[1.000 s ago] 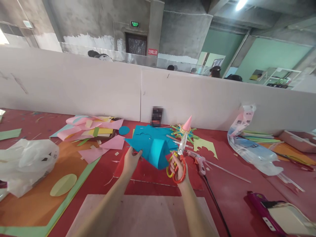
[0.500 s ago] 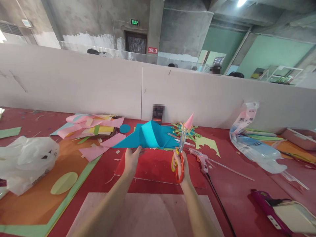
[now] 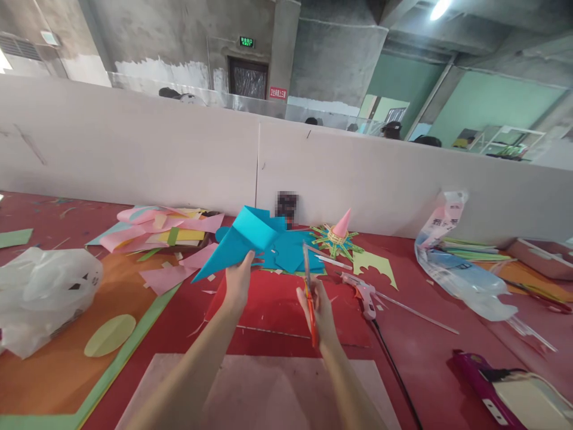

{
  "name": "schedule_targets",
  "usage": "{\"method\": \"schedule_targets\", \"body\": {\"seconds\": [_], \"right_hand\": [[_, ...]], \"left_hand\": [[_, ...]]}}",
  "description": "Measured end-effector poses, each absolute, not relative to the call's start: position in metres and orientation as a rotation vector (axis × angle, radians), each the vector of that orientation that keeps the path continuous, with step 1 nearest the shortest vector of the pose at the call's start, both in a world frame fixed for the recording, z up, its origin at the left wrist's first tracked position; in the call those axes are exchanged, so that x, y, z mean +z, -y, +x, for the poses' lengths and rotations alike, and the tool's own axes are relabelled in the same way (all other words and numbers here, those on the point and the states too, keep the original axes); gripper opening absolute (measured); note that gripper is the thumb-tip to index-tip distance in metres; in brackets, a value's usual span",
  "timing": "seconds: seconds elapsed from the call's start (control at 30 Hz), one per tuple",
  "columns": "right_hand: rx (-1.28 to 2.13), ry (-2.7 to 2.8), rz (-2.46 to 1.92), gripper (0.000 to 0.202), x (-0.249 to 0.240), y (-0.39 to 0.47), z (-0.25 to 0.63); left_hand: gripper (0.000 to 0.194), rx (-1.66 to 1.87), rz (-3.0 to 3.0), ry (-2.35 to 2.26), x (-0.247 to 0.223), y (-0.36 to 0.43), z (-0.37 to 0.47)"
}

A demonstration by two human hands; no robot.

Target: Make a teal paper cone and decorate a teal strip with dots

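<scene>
My left hand [image 3: 239, 276] is closed on a blue paper cone [image 3: 239, 239], its point aimed down to the left and its wide end up. In my right hand [image 3: 321, 307] is a pair of scissors [image 3: 312, 310] with red-orange handles, blades pointing up and apart from the cone. Behind the hands lie more blue paper pieces [image 3: 290, 251]. Just right of them stands a pink paper cone [image 3: 342, 226] on a ring of green and yellow strips. A red board [image 3: 277, 304] lies beneath both hands.
A pink glue gun [image 3: 364, 295] with a black cord lies at right, near a scalloped yellow-green paper scrap [image 3: 375, 267]. Coloured paper [image 3: 165, 230] and a white plastic bag [image 3: 49, 292] are at left. A purple power strip [image 3: 481, 382] sits front right; a white partition [image 3: 358, 173] stands behind.
My left hand has turned the blue cone so its wide end tilts up, and moved it slightly left. The scissors have come left and lower, turning edge-on to my view.
</scene>
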State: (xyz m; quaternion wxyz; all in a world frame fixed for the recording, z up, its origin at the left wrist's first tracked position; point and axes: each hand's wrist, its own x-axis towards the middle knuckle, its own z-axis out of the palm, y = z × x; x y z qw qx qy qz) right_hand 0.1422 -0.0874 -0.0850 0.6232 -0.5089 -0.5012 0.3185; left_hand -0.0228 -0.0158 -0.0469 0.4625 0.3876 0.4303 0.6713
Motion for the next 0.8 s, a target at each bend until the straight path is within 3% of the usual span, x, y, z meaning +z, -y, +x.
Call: {"method": "schedule_targets", "body": {"seconds": [0.3,0.47,0.8], "right_hand": [[0.751,1.4,-1.395,0.035,-0.071,0.09,0.127],[0.817,1.383,-1.244,0.043,-0.072,0.083,0.119],[0.869,1.335,-1.206,0.035,-0.064,0.074,0.104]], "left_hand": [[0.027,1.724,1.062,-1.047,0.0,0.003,-0.025],[0.023,1.593,1.192,-1.073,0.003,0.004,-0.028],[0.02,1.419,1.445,-1.121,0.0,0.008,-0.023]]}}
